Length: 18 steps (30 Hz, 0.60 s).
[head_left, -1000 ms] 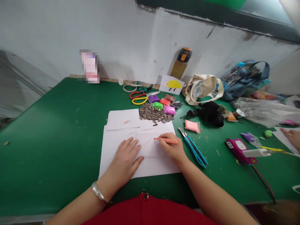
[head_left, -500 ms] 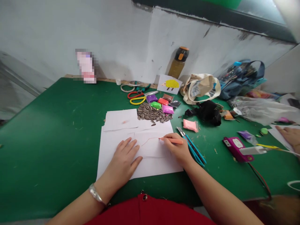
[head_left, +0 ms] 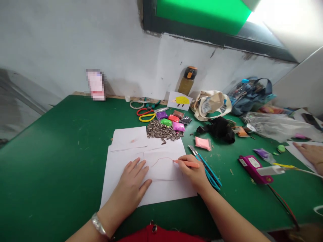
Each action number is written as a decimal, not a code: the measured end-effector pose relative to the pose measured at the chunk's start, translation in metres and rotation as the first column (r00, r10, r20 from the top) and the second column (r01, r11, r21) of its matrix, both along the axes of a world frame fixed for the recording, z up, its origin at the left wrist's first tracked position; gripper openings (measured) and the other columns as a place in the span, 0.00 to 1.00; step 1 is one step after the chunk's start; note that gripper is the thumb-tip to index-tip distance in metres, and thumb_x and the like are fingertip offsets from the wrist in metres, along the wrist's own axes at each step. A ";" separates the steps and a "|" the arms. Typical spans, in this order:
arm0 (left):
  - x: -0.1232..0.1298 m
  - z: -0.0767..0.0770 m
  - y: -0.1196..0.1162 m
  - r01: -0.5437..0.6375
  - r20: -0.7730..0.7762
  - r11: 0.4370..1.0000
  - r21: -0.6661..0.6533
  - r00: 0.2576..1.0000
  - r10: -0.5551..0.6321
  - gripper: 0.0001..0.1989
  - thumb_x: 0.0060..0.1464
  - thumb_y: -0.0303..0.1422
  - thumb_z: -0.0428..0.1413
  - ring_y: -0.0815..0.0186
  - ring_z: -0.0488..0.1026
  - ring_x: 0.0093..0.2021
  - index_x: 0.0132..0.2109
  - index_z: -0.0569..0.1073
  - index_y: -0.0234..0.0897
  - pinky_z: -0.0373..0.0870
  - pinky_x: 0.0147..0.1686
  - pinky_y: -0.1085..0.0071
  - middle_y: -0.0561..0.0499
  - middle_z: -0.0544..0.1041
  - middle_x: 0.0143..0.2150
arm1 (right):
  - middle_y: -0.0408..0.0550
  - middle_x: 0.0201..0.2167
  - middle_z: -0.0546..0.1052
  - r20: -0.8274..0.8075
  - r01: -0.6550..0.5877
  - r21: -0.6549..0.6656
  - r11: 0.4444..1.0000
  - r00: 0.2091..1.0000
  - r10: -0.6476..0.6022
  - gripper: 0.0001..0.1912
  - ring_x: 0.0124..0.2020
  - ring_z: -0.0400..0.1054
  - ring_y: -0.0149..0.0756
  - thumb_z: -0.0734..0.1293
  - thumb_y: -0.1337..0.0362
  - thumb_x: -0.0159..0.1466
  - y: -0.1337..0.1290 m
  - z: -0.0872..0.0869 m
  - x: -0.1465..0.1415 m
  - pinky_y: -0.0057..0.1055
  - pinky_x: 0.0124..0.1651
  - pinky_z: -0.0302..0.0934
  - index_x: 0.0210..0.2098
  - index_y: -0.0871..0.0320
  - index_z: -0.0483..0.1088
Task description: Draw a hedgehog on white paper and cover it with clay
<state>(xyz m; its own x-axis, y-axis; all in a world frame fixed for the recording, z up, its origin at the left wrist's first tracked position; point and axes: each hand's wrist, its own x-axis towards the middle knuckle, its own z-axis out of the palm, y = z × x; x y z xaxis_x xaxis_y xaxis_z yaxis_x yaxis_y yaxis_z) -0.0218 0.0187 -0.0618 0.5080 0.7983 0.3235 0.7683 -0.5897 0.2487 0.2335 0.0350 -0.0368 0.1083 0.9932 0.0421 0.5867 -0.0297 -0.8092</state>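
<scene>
White paper sheets lie on the green table in front of me. My left hand rests flat on them, fingers spread, holding nothing. An orange marker is pinched in my right hand, its tip touching the top sheet. A thin reddish curved line runs from near my left fingertips up and over to that tip. Beyond the paper is a heap of striped sunflower seeds. Packets of coloured clay, among them a green one and a pink one, lie on and around the heap.
Right of my right hand lie blue-handled scissors and a craft knife. Farther right sit a magenta power socket with a cable and another person's hand. A hedgehog picture and a bottle stand by the wall.
The drawn line has grown to the right and now bends downward at its end. My right hand moved slightly right along the sheet with the marker. The camera view tilted up.
</scene>
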 end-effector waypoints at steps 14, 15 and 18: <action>0.003 0.003 -0.001 -0.009 0.010 1.000 -0.018 1.000 0.009 0.16 0.60 0.37 0.52 0.49 0.59 0.62 0.52 0.70 0.34 0.58 0.58 0.48 0.40 0.69 0.58 | 0.45 0.29 0.76 -0.005 0.020 0.011 1.000 1.000 -0.020 0.06 0.34 0.69 0.38 0.64 0.65 0.57 -0.008 -0.007 0.009 0.33 0.37 0.61 0.26 0.54 0.73; 0.003 0.003 -0.001 -0.009 0.007 1.000 -0.023 1.000 0.010 0.16 0.60 0.37 0.52 0.49 0.59 0.62 0.52 0.70 0.34 0.58 0.58 0.48 0.40 0.69 0.58 | 0.45 0.30 0.76 -0.009 0.024 0.009 1.000 1.000 -0.024 0.06 0.34 0.69 0.38 0.64 0.65 0.57 -0.009 -0.006 0.009 0.33 0.37 0.61 0.26 0.54 0.73; 0.003 0.004 -0.001 -0.010 -0.001 0.999 -0.033 1.000 0.010 0.16 0.60 0.37 0.52 0.49 0.59 0.62 0.52 0.70 0.33 0.58 0.58 0.48 0.40 0.69 0.58 | 0.45 0.30 0.76 -0.017 0.028 0.002 1.000 0.999 -0.028 0.06 0.34 0.69 0.39 0.64 0.65 0.57 -0.009 -0.005 0.008 0.33 0.37 0.61 0.26 0.55 0.73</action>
